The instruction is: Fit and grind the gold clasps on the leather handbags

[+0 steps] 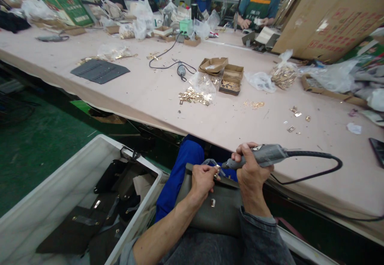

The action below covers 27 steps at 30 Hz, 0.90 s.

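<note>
My right hand [253,173] is wrapped round a grey electric screwdriver [267,155], its tip pointing left and its black cable trailing off to the right. Close by, my left hand [204,180] pinches a small shiny metal clasp [217,171] right at the tool's tip. Whether the tip sits in a screw is too small to tell. On my lap lies a dark olive bag [220,213], with its upper edge beneath my fingers. A second metal fitting [213,203] shows on the bag's front. Clear plastic film [210,161] sticks up behind my left fingers.
A white bin [87,153] of dark bags stands at left. On the table [156,101] lie a heap of metal fittings [195,97], small cardboard boxes [232,77], a dark sheet [100,71] and loose fittings [291,129]. Another person [261,5] works across the table.
</note>
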Available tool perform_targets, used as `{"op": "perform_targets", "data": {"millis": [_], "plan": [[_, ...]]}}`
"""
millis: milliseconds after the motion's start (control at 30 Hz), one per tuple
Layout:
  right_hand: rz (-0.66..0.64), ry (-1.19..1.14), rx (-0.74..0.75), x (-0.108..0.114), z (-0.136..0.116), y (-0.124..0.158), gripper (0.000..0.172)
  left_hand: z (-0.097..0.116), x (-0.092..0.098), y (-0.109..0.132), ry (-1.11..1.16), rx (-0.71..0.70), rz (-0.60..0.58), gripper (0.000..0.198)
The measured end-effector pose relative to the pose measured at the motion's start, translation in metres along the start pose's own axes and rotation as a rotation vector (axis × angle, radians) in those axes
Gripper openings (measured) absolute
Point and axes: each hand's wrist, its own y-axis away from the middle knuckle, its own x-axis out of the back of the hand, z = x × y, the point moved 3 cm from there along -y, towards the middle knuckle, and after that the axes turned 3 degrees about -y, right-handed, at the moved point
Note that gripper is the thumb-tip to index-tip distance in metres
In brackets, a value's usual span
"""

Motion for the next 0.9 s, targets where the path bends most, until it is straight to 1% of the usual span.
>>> {"op": "perform_targets", "data": {"millis": [333,633,767,900], "plan": [[0.014,-0.022,-0.002,0.0086,0.0018,-0.0086,0.022,0.0041,0.0002,0.0019,-0.009,0.004,0.006,0.031],[0.005,0.002,0.006,0.0031,-0.0006,-0.0048,0.024,0.0005,0.0005,0.0007,-0.036,-0.009,-0.002,0.032],[-0.035,0.045,0.034,0.0013,-0.0007,-0.0041,0.022,0.0021,0.0002,0.0018,-0.060,-0.015,0.000,0.032],[-0.119,0.108,0.049,-0.0009,-0.0005,-0.0028,0.019,0.0046,0.0001,0.0035,-0.074,-0.033,-0.013,0.032]]}}
